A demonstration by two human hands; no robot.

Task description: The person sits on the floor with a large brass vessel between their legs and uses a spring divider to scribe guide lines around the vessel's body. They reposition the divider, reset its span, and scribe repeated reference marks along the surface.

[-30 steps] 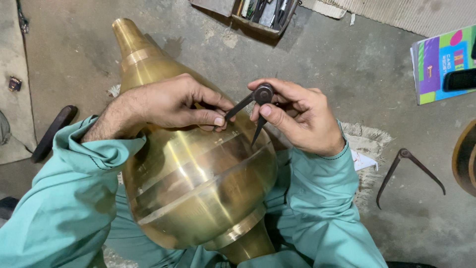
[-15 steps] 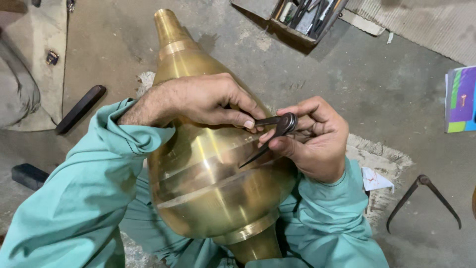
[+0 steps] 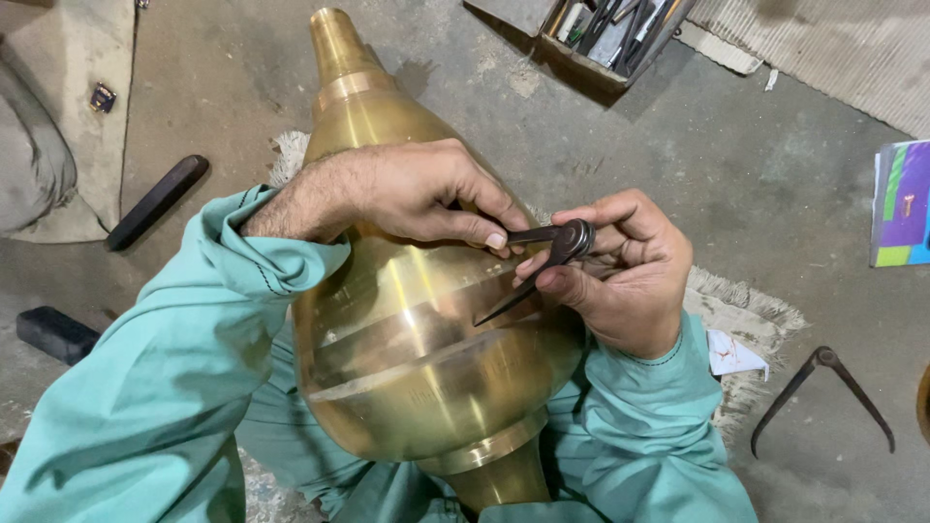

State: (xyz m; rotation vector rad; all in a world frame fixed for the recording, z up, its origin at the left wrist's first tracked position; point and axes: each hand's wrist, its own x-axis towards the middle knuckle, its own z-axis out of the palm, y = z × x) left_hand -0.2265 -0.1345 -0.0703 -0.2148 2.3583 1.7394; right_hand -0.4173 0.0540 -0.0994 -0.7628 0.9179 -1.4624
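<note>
**A:** Where is the brass piece?

**B:** The large brass finial [image 3: 417,329] lies across the person's lap, its narrow neck pointing away from them toward the floor [image 3: 736,165], its wide belly between the two teal sleeves [image 3: 165,358].

**A:** And the hands?

**B:** The left hand [image 3: 407,194] rests on top of the finial's upper shoulder, fingers [image 3: 475,228] curled down and pinching one leg of a dark metal divider [image 3: 542,261]. The right hand [image 3: 630,271] sits at the finial's right flank, fingers closed around the divider's round hinge. So both hands are gripping the same tool.

**A:** Where does the divider touch?

**B:** Its lower leg slants down and left, its tip at the brass just above a scribed band around the belly. I cannot tell whether the other tip touches; the left fingers hide it.

**A:** What lies around the finial?

**B:** Beyond its neck, to the right, an open box of tools [image 3: 601,34]. Right of the finial, well apart on the floor, a second, larger caliper [image 3: 823,387] lies spread open, and farther off a bright coloured box [image 3: 901,203]. Left of the finial lie a dark bar [image 3: 155,201] and a black block [image 3: 56,334]. A frayed cloth [image 3: 746,310] shows under the right arm.
</note>
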